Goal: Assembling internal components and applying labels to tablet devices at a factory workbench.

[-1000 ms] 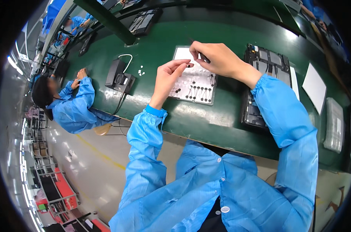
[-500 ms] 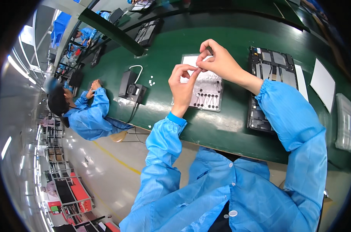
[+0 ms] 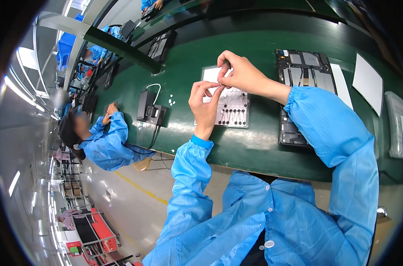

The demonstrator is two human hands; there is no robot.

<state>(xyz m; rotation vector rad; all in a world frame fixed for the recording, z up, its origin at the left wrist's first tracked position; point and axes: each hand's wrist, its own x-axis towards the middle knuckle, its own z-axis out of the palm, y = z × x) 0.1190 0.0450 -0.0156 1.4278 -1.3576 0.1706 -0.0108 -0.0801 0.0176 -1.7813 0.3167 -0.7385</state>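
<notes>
Over the tray, my left hand (image 3: 202, 108) is closed in a pinch, thumb and forefinger meeting the fingertips of my right hand (image 3: 245, 76). What sits between the touching tips is too small to make out. A small dark piece (image 3: 228, 64) shows within the curled fingers of my right hand; its kind is unclear. Beneath both hands lies a clear shallow tray (image 3: 242, 127) with a white lining. Several small round black parts with thin leads (image 3: 230, 111) rest in its near half, in rows. My hands hide some of the tray's middle.
To the right is an opened flat electronic device (image 3: 294, 133), with a white strip (image 3: 341, 84) and a white sheet (image 3: 369, 84) beyond. A black boxy device (image 3: 150, 108) with cables stands left, near white scraps (image 3: 171, 100). A co-worker (image 3: 108, 137) sits at the far left.
My view has shifted slightly, so the bench items appear a little further left. Both hands keep their fingertips together over the tray; the dark piece in my right hand shows more.
</notes>
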